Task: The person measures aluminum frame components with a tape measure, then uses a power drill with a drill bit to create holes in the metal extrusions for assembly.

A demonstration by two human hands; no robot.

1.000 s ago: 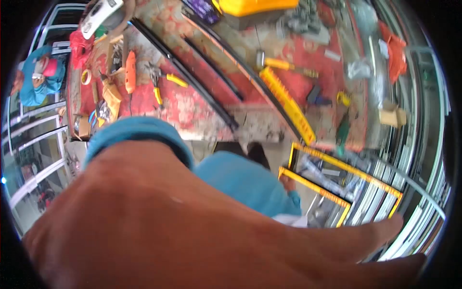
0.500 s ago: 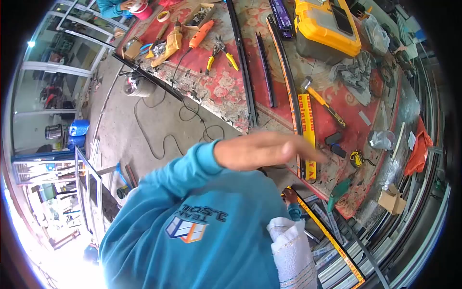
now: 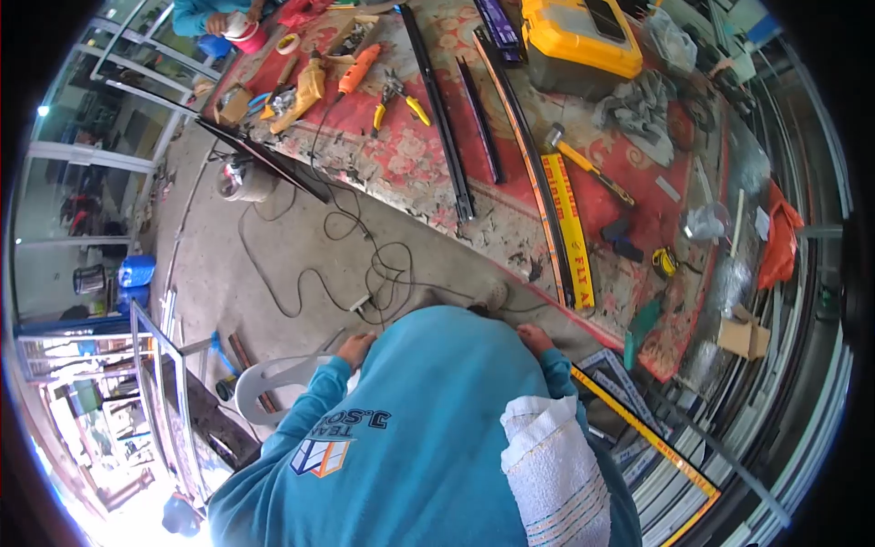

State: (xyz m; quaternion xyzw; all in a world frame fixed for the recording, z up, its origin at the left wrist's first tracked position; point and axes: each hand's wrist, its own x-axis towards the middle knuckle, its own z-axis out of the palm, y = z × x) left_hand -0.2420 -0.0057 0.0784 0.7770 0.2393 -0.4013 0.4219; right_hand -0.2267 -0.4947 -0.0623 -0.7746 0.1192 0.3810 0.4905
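My left hand (image 3: 356,347) is low beside the left of my teal shirt (image 3: 437,410), near a white plastic chair (image 3: 260,387). Across the shirt, my right hand (image 3: 536,339) shows at its right edge, near the upper end of a yellow-taped strip (image 3: 638,427). The fingers of both hands are largely hidden, and I see no object in either. Beyond them, a curved black profile (image 3: 533,173) lies alongside a yellow lettered strip (image 3: 569,232) on the worktable. A white towel (image 3: 556,474) hangs over the shirt's right side.
Pliers (image 3: 397,98), an orange tool (image 3: 359,69), a hammer (image 3: 592,166), a tape measure (image 3: 665,263) and a yellow toolbox (image 3: 583,46) lie on the table (image 3: 365,159). A cable (image 3: 305,271) loops on the floor. Another person's hands touch a pink bucket (image 3: 248,38).
My left hand, raised across the middle before, is now down at the left. My right hand has shifted up and left. The view has moved, bringing the chair into sight.
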